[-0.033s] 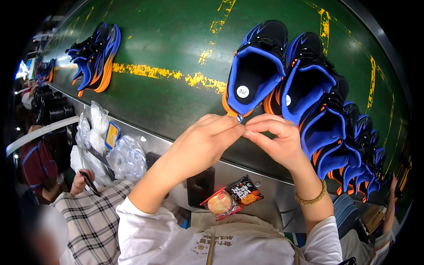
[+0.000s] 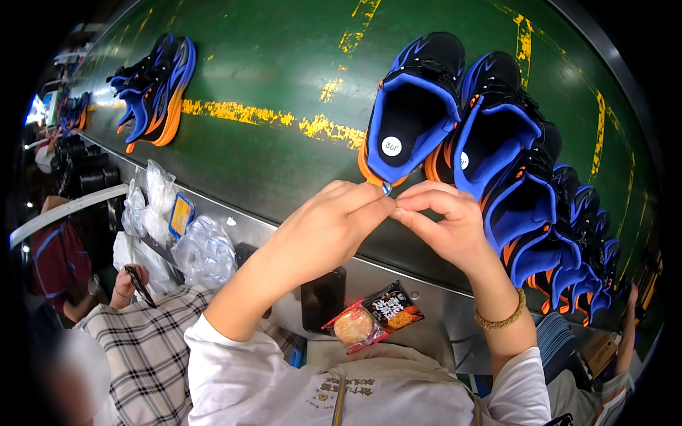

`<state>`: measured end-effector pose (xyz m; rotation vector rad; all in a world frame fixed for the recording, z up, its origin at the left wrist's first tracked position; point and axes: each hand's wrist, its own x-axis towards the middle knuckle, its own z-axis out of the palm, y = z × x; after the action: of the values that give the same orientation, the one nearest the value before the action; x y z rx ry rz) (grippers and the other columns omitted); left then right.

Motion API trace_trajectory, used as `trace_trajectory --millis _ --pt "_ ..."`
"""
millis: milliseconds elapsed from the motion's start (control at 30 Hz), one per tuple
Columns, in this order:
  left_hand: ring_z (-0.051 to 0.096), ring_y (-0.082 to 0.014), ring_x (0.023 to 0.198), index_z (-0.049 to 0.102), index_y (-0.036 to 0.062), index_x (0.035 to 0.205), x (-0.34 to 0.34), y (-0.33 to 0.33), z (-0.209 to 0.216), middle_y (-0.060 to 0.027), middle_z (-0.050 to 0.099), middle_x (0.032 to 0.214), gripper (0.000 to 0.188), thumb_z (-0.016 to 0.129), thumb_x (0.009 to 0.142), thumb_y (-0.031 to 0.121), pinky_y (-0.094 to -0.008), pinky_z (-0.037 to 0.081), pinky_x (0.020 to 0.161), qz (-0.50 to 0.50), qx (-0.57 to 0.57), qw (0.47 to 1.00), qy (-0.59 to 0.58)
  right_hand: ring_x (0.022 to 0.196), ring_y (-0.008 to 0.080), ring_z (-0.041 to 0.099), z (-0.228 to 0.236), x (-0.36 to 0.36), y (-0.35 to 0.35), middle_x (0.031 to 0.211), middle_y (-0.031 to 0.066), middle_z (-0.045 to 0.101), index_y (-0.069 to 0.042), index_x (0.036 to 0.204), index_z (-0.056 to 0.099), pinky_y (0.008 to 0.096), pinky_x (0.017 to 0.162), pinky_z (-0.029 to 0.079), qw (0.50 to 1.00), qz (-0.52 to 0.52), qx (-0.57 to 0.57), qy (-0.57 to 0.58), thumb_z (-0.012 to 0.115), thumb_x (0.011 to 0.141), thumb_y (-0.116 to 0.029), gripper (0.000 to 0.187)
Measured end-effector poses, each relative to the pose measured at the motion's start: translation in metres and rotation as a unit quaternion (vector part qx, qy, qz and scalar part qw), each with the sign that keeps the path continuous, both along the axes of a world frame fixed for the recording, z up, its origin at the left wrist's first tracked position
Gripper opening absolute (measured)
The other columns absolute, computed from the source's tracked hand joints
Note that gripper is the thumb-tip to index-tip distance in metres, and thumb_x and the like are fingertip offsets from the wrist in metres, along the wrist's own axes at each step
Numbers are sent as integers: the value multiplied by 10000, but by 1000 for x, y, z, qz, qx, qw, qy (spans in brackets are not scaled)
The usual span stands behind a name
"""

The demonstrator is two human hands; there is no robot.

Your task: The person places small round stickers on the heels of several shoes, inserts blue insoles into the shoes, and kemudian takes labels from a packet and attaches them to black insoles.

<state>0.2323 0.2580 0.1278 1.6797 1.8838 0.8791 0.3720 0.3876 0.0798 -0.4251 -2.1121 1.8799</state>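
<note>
A black and blue sports shoe [image 2: 425, 85] with an orange sole stands in front of me, its heel toward me and a round white sticker on the insole. My left hand [image 2: 334, 220] is closed at the orange heel loop [image 2: 371, 176], where a small blue and white bit shows at the fingertips. Right beside it, my right hand [image 2: 449, 219] pinches thumb and forefinger together, touching the left fingertips. Whatever lies in that pinch is too small and covered to make out. A second matching shoe [image 2: 497, 117] stands close against the first one's right side.
More such shoes [image 2: 529, 195] run in a row down the right. Another pair [image 2: 160, 92] stands at the far left of the green table [image 2: 263, 160]. Plastic bags [image 2: 204, 248], a dark phone [image 2: 323, 302] and wrapped snacks [image 2: 355, 325] lie near me. Someone in plaid holds a dark device [image 2: 142, 287].
My hands keep almost the same place at the shoe's heel. At lower left, the person in plaid has shifted a little, and the hand with the dark device has moved slightly left and up.
</note>
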Motion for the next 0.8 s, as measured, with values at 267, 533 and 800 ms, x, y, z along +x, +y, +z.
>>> trace_trajectory --millis 267,533,800 --pt "582 -268 795 603 11 910 2 -5 -10 -103 600 875 231 599 687 -50 -322 458 697 22 26 998 -57 636 99 544 11 -3 9 738 45 621 -4 760 621 234 587 443 987 41 -133 -76 661 729 -40 62" --pt "587 -224 777 608 21 895 0 -7 -12 -78 602 880 215 627 682 -3 -341 463 706 -51 71 993 75 632 75 514 15 -12 19 695 20 592 -7 670 599 221 593 420 954 128 -198 -187 698 708 -27 108" --pt "599 -254 829 609 -7 945 2 -22 -23 -118 607 905 210 608 736 -25 -314 482 712 33 -2 996 -84 583 50 502 9 -8 -5 627 14 564 -4 715 573 213 526 416 978 76 -120 -153 656 749 -76 116"
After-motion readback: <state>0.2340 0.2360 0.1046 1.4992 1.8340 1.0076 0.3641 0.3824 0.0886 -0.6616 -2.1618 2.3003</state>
